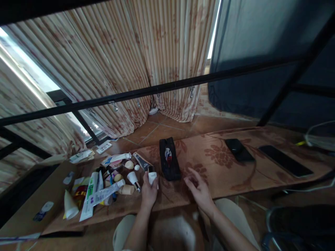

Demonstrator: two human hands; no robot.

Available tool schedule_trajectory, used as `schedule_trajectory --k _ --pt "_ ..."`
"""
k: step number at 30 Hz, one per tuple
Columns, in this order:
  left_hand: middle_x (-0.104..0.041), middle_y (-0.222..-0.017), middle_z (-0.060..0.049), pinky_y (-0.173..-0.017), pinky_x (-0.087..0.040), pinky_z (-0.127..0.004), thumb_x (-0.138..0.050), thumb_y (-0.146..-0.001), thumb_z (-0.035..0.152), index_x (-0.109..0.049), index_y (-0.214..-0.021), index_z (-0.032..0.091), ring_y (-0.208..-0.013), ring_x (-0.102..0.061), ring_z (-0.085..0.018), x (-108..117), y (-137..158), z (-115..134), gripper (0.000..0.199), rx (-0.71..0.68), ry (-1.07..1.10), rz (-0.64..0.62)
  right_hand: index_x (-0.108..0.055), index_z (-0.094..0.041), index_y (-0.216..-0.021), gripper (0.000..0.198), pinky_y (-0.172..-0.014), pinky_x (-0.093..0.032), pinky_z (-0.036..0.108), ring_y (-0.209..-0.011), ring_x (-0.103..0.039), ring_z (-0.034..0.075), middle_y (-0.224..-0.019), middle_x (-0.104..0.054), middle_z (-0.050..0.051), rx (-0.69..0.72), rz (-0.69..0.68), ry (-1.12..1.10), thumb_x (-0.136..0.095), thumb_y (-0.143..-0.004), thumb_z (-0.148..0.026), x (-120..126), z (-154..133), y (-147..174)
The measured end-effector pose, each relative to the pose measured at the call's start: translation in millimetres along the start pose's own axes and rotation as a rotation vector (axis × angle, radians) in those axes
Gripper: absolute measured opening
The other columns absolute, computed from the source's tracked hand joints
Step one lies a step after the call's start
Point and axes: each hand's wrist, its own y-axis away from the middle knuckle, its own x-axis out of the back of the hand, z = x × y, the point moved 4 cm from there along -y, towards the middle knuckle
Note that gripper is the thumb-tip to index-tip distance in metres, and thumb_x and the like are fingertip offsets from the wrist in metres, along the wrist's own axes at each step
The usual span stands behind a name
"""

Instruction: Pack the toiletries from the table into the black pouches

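My left hand (pixel 149 191) is closed around a small white bottle with a black cap (pixel 152 177), held just above the cloth-covered bench. My right hand (pixel 199 190) hovers over the cloth with its fingers apart and nothing in them. Between the hands, a little farther off, lies a black zip pouch (pixel 169 159) with a white and red picture on it. Left of my left hand is a pile of toiletries: a dark tube (pixel 142 161), a white bottle with a silvery end (pixel 133 180), a beige bottle (pixel 126 189) and a green-and-white toothpaste box (pixel 89 195).
A cardboard box (pixel 53 195) stands at the far left, with a white cone-shaped tube (pixel 70 206) beside it. Two dark phones lie on the right, one nearer (pixel 285 160) and one (pixel 243 153) with a dark round object on it. A black metal rail (pixel 167 87) crosses in front of the curtains.
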Motion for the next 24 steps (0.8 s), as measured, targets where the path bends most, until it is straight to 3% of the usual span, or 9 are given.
schedule_trajectory --k 5,10,16,20,24 --pt "-0.064 -0.115 -0.015 -0.091 -0.047 -0.041 -0.055 -0.082 0.037 -0.037 -0.133 0.015 -0.106 -0.062 -0.027 -4.8 2.6 4.1 0.058 -0.009 -0.119 0.017 -0.066 -0.014 -0.109 0.038 -0.073 -0.048 0.033 -0.077 -0.064 0.021 -0.086 -0.071 0.006 -0.074 -0.158 0.211 -0.051 -0.084 -0.039 7.3 16.3 7.6" --pt "-0.061 -0.117 -0.014 -0.094 -0.047 -0.041 -0.058 -0.078 0.029 -0.039 -0.131 0.014 -0.109 -0.06 -0.027 -8.0 5.3 9.1 0.058 -0.074 -0.195 0.049 -0.069 -0.016 -0.101 0.032 -0.076 -0.048 0.032 -0.082 -0.066 0.022 -0.091 -0.073 0.007 -0.085 -0.163 0.214 -0.05 -0.081 -0.031 3.1 11.2 9.2" --pt "-0.055 -0.119 -0.015 -0.1 -0.043 -0.046 -0.056 -0.076 0.029 -0.045 -0.126 0.013 -0.117 -0.053 -0.03 -9.6 9.3 14.6 0.053 -0.225 -0.325 0.182 -0.071 -0.015 -0.099 0.031 -0.068 -0.046 0.031 -0.07 -0.064 0.02 -0.078 -0.072 0.007 -0.039 -0.276 0.305 -0.048 -0.081 -0.028 5.9 4.6 19.6" --pt "-0.055 -0.112 -0.015 -0.095 -0.046 -0.047 -0.054 -0.078 0.036 -0.048 -0.124 0.012 -0.111 -0.054 -0.031 -10.5 9.1 15.9 0.052 -0.25 -0.431 0.202 -0.071 -0.018 -0.097 0.029 -0.069 -0.047 0.03 -0.075 -0.064 0.02 -0.082 -0.071 0.005 -0.025 -0.345 0.263 -0.049 -0.081 -0.029 24.6 12.7 26.6" --pt "-0.055 -0.113 -0.015 -0.095 -0.046 -0.047 -0.051 -0.08 0.036 -0.048 -0.126 0.013 -0.112 -0.053 -0.031 -9.9 9.5 18.2 0.051 -0.272 -0.473 0.209 -0.069 -0.017 -0.098 0.032 -0.069 -0.048 0.029 -0.077 -0.064 0.02 -0.087 -0.07 0.006 -0.08 -0.292 0.132 -0.05 -0.083 -0.038 56.2 31.3 34.0"
